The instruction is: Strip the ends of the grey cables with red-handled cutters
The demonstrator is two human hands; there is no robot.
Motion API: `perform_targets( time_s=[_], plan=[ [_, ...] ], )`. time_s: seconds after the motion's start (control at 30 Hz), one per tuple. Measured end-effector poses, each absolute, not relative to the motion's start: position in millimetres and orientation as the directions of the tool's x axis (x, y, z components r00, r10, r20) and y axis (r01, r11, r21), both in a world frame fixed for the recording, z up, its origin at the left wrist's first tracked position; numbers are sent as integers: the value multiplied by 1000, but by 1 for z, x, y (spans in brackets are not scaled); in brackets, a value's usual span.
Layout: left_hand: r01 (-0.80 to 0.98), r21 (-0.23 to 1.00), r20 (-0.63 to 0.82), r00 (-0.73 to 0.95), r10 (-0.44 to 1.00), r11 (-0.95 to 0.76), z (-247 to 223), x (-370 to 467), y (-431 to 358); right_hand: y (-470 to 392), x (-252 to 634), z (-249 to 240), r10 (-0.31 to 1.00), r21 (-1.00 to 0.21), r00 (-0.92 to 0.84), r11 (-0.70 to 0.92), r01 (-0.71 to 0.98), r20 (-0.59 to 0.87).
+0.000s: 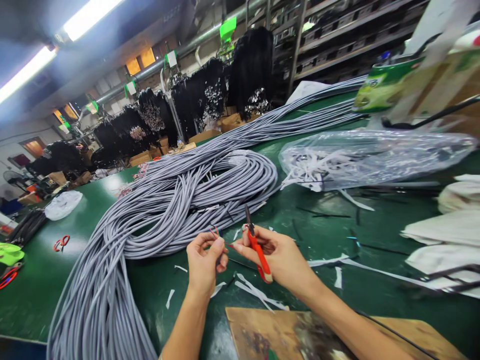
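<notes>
My left hand is closed in a pinch on the end of a cable, with thin coloured wires sticking up from its fingertips. My right hand grips red-handled scissors, dark blades pointing up and away. Its thumb and fingertips come close to the left fingers, where a short red strand shows between the hands. Just beyond lies a big coiled bundle of grey cables on the green table. Most of the cable in my left hand is hidden by the fingers.
White strips and dark wire scraps are scattered around my hands. A clear plastic bag of white ties lies at the right, near white cloth gloves. A stained wooden board sits in front. Another red pair of scissors rests at left.
</notes>
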State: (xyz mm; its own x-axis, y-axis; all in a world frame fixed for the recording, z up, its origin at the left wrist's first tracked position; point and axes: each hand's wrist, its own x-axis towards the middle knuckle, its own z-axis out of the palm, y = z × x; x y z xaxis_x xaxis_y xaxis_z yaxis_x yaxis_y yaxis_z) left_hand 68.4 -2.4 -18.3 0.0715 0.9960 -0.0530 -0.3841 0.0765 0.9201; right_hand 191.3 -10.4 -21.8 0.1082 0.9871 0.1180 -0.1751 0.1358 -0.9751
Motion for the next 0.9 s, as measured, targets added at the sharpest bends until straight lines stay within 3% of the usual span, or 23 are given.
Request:
perform_targets(
  time_s=[0.23, 0.4, 0.53, 0.73, 0.9],
  plan=[
    [-342, 939, 2, 49, 999, 15, -20, 68, -2, -11, 193, -22, 982, -980, 113, 164, -112, 151],
    [-257, 966, 37, 243, 969, 27, -14, 58, -2, -9, 193, -23, 979, -981, 100, 184, -59, 177],
    [-174, 983, 123, 365, 923, -62, -11, 51, -2, -12, 194, -26, 964, -972, 130, 233, 23, 234],
    [-228, 907, 386, 118, 915, -353, -18, 45, 1, -19, 194, -27, 906, -854, 48, 377, 359, 420],
    [75, 793, 603, 35, 797, -604, -18, 41, -5, -21, 189, -29, 860, -745, -11, 449, 493, 510]
  ],
)
